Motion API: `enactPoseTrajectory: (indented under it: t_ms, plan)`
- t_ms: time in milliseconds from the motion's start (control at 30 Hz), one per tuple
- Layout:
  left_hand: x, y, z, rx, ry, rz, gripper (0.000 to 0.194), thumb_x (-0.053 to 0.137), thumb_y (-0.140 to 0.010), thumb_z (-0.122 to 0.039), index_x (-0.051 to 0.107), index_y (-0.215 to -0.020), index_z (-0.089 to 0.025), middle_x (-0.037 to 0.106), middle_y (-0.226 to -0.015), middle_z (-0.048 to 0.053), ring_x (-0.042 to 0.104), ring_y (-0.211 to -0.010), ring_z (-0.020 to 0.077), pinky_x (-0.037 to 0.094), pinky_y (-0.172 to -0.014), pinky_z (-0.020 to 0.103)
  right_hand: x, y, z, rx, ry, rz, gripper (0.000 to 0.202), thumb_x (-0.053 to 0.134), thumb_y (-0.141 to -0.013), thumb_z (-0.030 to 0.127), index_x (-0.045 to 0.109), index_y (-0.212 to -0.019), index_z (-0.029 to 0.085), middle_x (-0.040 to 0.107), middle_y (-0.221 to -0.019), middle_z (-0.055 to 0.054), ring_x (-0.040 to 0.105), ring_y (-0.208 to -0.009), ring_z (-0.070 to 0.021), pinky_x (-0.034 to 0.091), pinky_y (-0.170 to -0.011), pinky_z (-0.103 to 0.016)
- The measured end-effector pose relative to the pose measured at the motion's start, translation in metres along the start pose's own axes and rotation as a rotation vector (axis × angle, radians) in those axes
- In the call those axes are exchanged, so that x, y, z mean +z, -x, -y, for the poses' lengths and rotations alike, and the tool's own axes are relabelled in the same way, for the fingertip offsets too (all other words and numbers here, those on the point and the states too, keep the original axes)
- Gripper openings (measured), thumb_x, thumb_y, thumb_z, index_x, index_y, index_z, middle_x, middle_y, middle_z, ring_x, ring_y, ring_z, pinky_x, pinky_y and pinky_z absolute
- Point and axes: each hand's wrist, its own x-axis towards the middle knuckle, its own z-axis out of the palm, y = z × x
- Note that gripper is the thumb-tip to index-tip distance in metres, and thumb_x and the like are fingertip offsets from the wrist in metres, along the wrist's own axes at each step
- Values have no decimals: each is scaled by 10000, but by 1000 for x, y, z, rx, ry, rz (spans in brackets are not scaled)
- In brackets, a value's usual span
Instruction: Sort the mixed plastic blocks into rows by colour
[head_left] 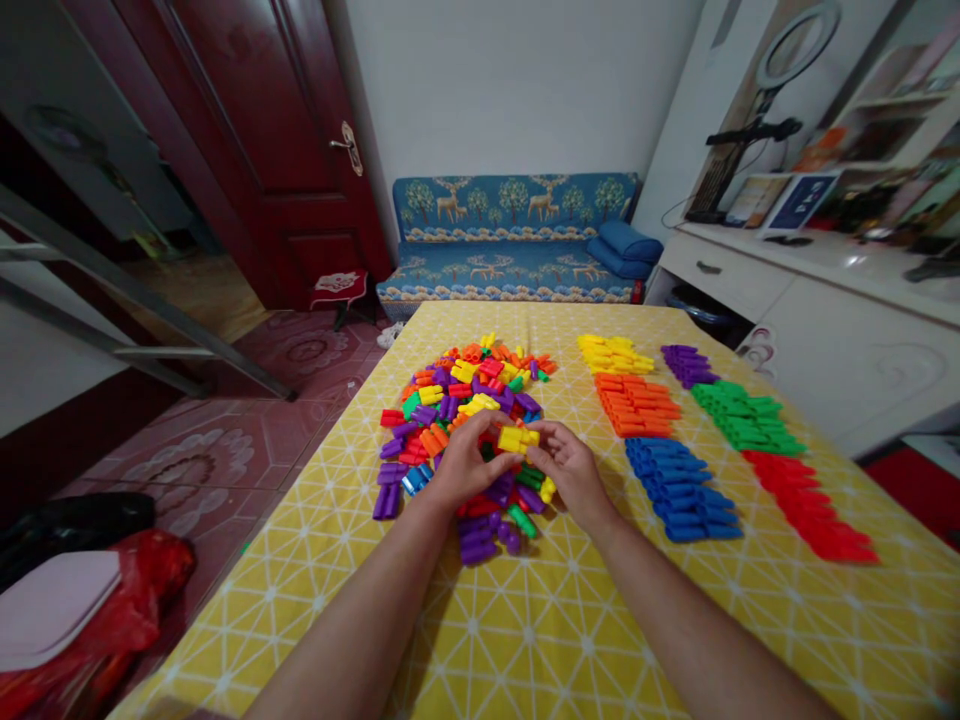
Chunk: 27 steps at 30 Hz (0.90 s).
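Two bags lie on the floor beyond the left edge of the table (540, 620): a red plastic bag (154, 590) with a pale flat panel (56, 605) over it, and a black bag (97, 520) behind; what either contains is hidden. Past the right edge, an open recess in the white cabinet (847, 350) holds something dark, too dim to identify. Over the table's middle, nearer its left edge than its right, the yellow block (516, 440) is raised just above a mixed pile (433, 440). It is small and smooth, with a boxy body on the left and narrower stubs on the right. The left hand (469, 460) pinches its left end; the right hand (574, 465) has fingers and thumb closed on the other. Toward the right edge, blocks lie sorted by colour: yellow, orange and blue, then purple, green and red outermost.
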Motion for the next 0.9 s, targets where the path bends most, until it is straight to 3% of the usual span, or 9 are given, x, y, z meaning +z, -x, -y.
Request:
enactPoseTrajectory:
  t_ms: [133,300,500,600,700,800,900]
  plan:
    - [3,1,6,-109,177,-110,361,745,-783,-347,532,-1030,-194,668,-1001,71,681,-924,205,557,-814,328,-3,1,1,3,-7,-85,327,783,-693,387,573,-879,218,655,-810,11,620,-697,-149,495,-634,-260]
    - [4,1,8,-100,175,-190,354,709,-811,-287,522,-1099,-198,679,-1050,79,689,-947,196,554,-859,341,-10,0,5,-34,17,-177,355,752,-731,372,582,-993,204,680,-945,-30,634,-786,-158,480,-631,-244]
    - [-1,0,1,93,-68,-147,145,584,-838,-144,636,-970,-177,685,-981,69,650,-947,198,508,-882,350,-6,-1,2,-68,59,-161,395,722,-753,379,590,-1082,204,681,-1004,-60,645,-827,-188,477,-538,-231]
    - [-3,0,-4,169,-109,-105,222,527,-818,-87,653,-974,-181,683,-962,56,633,-933,191,491,-869,338,-3,1,-2,-156,190,-193,326,720,-766,365,622,-1033,203,683,-987,-58,646,-829,-183,513,-618,-258]
    - [-5,1,-7,145,-123,-87,318,478,-816,-67,654,-1055,-183,685,-1021,65,631,-951,195,483,-866,339,-4,5,-2,-236,279,-214,283,705,-792,359,644,-1024,209,682,-950,-44,643,-800,-169,520,-677,-270]
    - [-5,1,-7,139,-124,-84,349,469,-840,-78,653,-1117,-183,683,-1069,74,626,-1002,202,472,-895,346,-7,7,1,-215,239,-182,271,652,-839,389,654,-1047,215,683,-940,-41,647,-795,-170,522,-681,-270]
    - [-5,1,-6,157,-126,-58,344,453,-870,-90,678,-1112,-189,666,-979,64,622,-911,179,478,-830,320,-8,8,5,-202,215,-144,251,602,-871,414,682,-1001,215,683,-991,-45,640,-821,-168,509,-666,-256]
